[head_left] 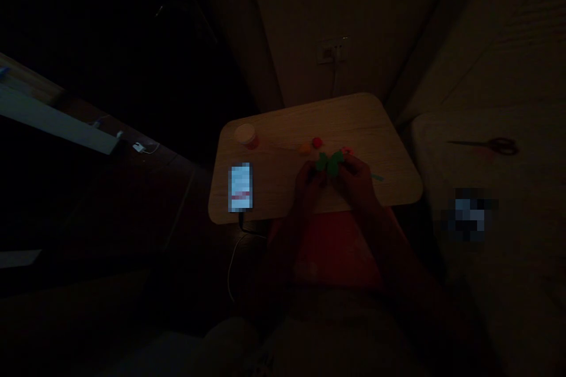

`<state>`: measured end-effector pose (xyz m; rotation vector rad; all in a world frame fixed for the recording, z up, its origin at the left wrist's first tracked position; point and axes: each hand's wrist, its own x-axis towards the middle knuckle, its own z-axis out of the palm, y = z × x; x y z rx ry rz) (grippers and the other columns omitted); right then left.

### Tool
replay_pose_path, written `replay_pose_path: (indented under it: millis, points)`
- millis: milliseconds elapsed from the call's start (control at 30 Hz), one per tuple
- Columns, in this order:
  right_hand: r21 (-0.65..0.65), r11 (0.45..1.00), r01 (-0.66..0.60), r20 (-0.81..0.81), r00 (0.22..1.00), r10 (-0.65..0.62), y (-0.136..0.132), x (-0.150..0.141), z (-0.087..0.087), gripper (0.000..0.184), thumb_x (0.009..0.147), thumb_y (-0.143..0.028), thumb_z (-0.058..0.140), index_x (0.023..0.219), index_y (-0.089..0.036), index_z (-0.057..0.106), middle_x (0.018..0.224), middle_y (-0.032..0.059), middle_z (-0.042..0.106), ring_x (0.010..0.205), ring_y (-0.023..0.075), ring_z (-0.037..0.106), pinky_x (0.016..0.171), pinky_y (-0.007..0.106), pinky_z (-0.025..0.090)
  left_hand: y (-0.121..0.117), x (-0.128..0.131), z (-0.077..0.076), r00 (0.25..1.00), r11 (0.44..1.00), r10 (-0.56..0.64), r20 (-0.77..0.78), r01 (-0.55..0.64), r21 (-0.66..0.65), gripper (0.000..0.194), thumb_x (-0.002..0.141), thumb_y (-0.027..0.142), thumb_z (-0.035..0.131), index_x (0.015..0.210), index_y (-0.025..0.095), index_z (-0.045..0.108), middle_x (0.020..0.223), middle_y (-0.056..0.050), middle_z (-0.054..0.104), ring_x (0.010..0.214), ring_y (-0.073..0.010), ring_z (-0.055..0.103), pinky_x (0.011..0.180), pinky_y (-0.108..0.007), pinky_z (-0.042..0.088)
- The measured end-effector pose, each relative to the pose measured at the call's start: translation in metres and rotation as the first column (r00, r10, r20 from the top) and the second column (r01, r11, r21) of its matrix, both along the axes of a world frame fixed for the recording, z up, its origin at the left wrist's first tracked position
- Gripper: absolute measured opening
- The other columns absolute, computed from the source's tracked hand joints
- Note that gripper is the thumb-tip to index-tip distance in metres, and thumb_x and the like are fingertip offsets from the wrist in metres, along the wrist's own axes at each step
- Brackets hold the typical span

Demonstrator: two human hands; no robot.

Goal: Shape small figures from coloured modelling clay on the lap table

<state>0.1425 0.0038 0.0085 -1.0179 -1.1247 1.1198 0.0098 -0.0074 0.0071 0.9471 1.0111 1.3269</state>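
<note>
While the head view is very dark, it shows both hands close together over the near edge of a pale wooden surface (278,182), with green material between them. The left hand (308,182) has its grip pressed together on a smaller green piece (321,161), which sticks out beyond the fingertips on their far side. The right hand (357,179) pinches a larger green piece (335,162) between thumb and fingers, and this one lies to the left of that grip, facing the other hand. The two green pieces are side by side; whether they are joined is too dim to tell. Just beyond the hands, a red ball-like piece (317,142) rests on the surface with an orange piece (305,148) near its left side, and a pinkish piece (347,151) shows just behind the right fingers. A thin bluish-green strip (377,177) lies just to the right of the right hand. Well apart on the left stand a round tub (246,136) with a pale top and, nearer the person, a lit phone (240,187) with its screen blurred. Farther right, dark-handled scissors (484,144) lie on a separate pale top (446,126), with a blurred object (469,216) nearer the person.
</note>
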Motion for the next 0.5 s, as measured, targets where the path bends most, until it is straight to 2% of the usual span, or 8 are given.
replay_pose_path:
  millis: [133, 233, 367, 500]
  points:
    - [-0.05, 0.999, 0.019, 0.0, 1.0, -0.019, -0.0022, -0.0006, 0.0066, 0.014, 0.077, -0.034, 0.075, 0.078, -0.021, 0.072, 0.072, -0.0004, 0.066, 0.065, 0.0151, 0.058, 0.06, 0.027, 0.046, -0.0013, -0.0008, 0.004, 0.993, 0.996, 0.072, -0.095, -0.066, 0.067, 0.037, 0.07, 0.047, 0.089, 0.085, 0.021, 0.067, 0.075, 0.002, 0.062, 0.069, -0.0124, 0.057, 0.064, -0.024, 0.045]
    - [-0.078, 0.997, 0.012, -0.013, 1.0, -0.013, -0.0037, -0.0021, 0.0068, 0.015, 0.076, -0.036, 0.076, 0.078, -0.021, 0.073, 0.069, -0.001, 0.065, 0.063, 0.0145, 0.056, 0.057, 0.025, 0.043, -0.0019, -0.0003, 0.006, 0.989, 0.993, 0.106, -0.107, -0.099, 0.065, 0.037, 0.071, 0.049, 0.088, 0.079, 0.02, 0.067, 0.07, 0.003, 0.061, 0.066, -0.0116, 0.054, 0.061, -0.023, 0.043]
    - [-0.123, 0.992, 0.022, -0.033, 0.999, -0.026, -0.0057, -0.0045, 0.0052, 0.016, 0.074, -0.035, 0.078, 0.079, -0.021, 0.073, 0.066, -0.0024, 0.062, 0.058, 0.012, 0.051, 0.052, 0.023, 0.038, -0.0018, 0.0002, 0.0057, 0.995, 0.995, 0.1, -0.022, -0.099, 0.025, 0.046, 0.072, 0.058, 0.087, 0.075, 0.018, 0.065, 0.065, 0.004, 0.054, 0.059, -0.0081, 0.046, 0.056, -0.021, 0.037]
    - [-0.135, 0.991, -0.02, -0.126, 0.992, 0.002, -0.0076, -0.0066, 0.0068, 0.021, 0.073, -0.039, 0.08, 0.078, -0.021, 0.069, 0.069, -0.0021, 0.063, 0.059, 0.0116, 0.052, 0.054, 0.023, 0.041, -0.0006, -0.0002, 0.0022, 0.992, 0.993, 0.114, 0.061, -0.115, 0.015, 0.049, 0.071, 0.062, 0.087, 0.079, 0.019, 0.066, 0.067, 0.004, 0.056, 0.06, -0.0077, 0.047, 0.056, -0.021, 0.038]
